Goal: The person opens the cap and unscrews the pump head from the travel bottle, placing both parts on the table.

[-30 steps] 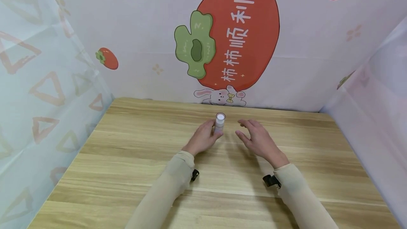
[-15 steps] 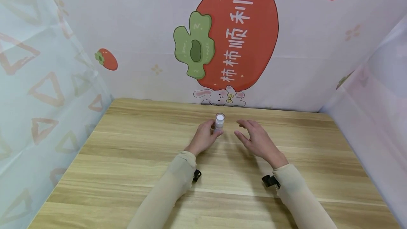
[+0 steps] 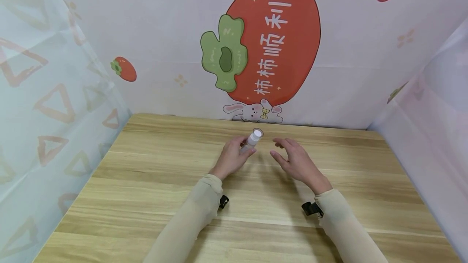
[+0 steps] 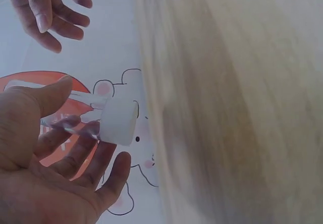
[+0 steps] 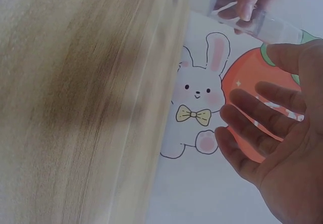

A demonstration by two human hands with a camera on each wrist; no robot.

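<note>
Between the thumb and fingers of my left hand (image 3: 231,158) is a small clear bottle (image 3: 252,140), its top leaning to the right in the head view. A clear cap with white inside tops it. The left wrist view shows its thick white base (image 4: 119,122) pointing toward the tabletop, with the thumb along one side and fingers around the other. To the right of the bottle, my right hand (image 3: 297,161) hovers with relaxed, slightly bent fingers and nothing in it. Its palm and spread fingers show in the right wrist view, below the bottle's capped end (image 5: 277,31).
A wooden table (image 3: 175,145) spreads under both hands. At its back rises a white cloth (image 3: 164,92) printed with a large persimmon and a rabbit. Cloth walls (image 3: 435,121) close in the left and right sides. Both wrists wear black straps (image 3: 311,208).
The bottle has gone from upright to tilted, its top swinging right while my left hand keeps hold of it. My right hand stays almost where it was.
</note>
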